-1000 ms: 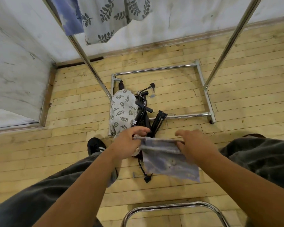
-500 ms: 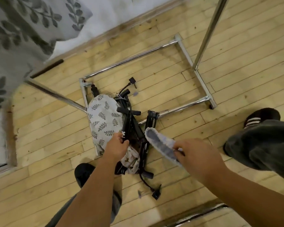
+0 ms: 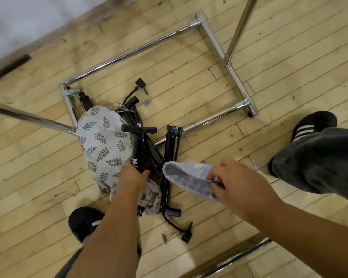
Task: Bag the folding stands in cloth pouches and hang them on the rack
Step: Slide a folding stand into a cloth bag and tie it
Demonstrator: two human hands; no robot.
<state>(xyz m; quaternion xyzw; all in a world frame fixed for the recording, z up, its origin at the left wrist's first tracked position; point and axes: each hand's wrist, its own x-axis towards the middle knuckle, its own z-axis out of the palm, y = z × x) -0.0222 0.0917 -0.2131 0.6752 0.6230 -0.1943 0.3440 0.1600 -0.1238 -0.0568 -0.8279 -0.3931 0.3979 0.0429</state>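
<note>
Several black folding stands (image 3: 170,149) lie in a heap on the wooden floor by the chrome rack's base (image 3: 129,51). My left hand (image 3: 133,175) grips the shaft of one black stand (image 3: 139,149) that bears a white logo. My right hand (image 3: 235,177) pinches a blue-grey cloth pouch (image 3: 186,177) at its rim, the mouth hanging open toward the stands. A leaf-print pouch (image 3: 102,145) lies on the floor to the left of the heap, and a star-print cloth (image 3: 151,199) shows under my left wrist.
Chrome rack uprights rise at the left (image 3: 28,119) and upper right (image 3: 239,27). A second chrome bar (image 3: 229,263) crosses the bottom. My shoes stand at lower left (image 3: 82,221) and right (image 3: 313,123). Loose black clips (image 3: 187,235) lie on the floor.
My left hand let go of the pouch and reached down onto a black stand. The right hand keeps the pouch alone. The view dipped closer to the floor.
</note>
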